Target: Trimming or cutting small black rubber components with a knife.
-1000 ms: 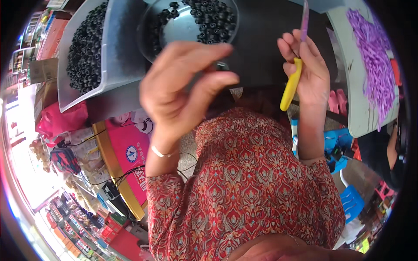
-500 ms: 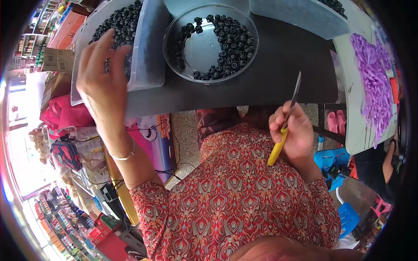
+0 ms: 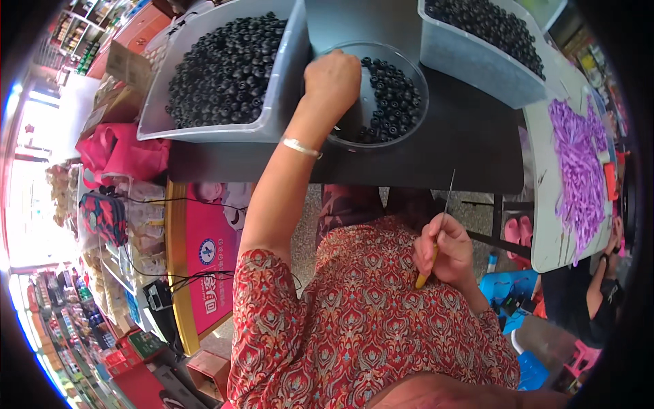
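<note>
My left hand (image 3: 332, 78) is over the left part of a round clear tray (image 3: 354, 146), its fingers curled downward and mostly hidden; what they hold, if anything, cannot be seen. Small black round pieces (image 3: 394, 99), some with a hole in the top, lie in the tray, mostly along its right side. In front of my body, my right hand (image 3: 446, 252) is closed around a thin-bladed knife (image 3: 423, 278) with a yellow handle. Its blade points up and away from me.
Left of the tray stands a translucent bin (image 3: 204, 136) full of black pieces, and a second bin (image 3: 477, 68) is at the right. Purple strips (image 3: 582, 163) lie on a white table (image 3: 545, 245). A blue stool (image 3: 501, 290) and another person's arm (image 3: 599, 290) are at the right.
My left hand has moved right, from over the left bin to the round tray, and its fingers have curled in. My right hand keeps the knife, now a little lower in view.
</note>
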Demonstrator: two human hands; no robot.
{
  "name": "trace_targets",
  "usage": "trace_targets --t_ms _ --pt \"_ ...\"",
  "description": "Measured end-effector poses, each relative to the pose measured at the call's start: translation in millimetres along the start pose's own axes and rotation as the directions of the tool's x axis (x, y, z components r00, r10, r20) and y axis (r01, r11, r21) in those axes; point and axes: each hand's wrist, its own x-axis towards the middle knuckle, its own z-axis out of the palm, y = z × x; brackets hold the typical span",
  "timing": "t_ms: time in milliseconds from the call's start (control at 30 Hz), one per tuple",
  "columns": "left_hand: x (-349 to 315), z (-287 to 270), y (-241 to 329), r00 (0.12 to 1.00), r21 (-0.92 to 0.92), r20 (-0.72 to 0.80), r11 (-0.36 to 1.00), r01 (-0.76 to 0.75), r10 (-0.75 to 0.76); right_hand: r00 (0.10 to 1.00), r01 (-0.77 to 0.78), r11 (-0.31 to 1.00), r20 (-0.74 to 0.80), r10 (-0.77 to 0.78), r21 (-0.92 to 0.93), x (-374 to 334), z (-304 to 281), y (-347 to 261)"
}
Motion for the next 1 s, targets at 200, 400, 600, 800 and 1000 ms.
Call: trace_targets --t_ms 200,400,600,800,1000 --pt "19 7 0 0.989 0.030 0.147 0.999 -0.010 0.005 0.998 0.017 1.000 -0.064 -0.018 -0.012 4 1 -3" --pt "10 14 -3 0.995 0.015 0.074 0.998 -0.066 0.065 0.991 0.044 0.999 -0.123 -0.043 0.009 2 1 -3" --pt "-12 -24 23 0.999 -0.163 0.038 0.986 -0.024 0.031 0.974 0.114 0.984 -0.179 -0.138 -0.136 3 9 -11" --pt "-53 -44 42 0.999 -0.969 -0.008 -0.245 0.006 0.053 0.790 0.184 0.650 -0.283 -0.544 -0.738 24 33 -29" --pt "-80 -42 38 0.995 -0.902 -0.017 -0.431 0.027 0.097 0.758 0.338 0.488 -0.075 -0.648 -0.805 55 37 -34"
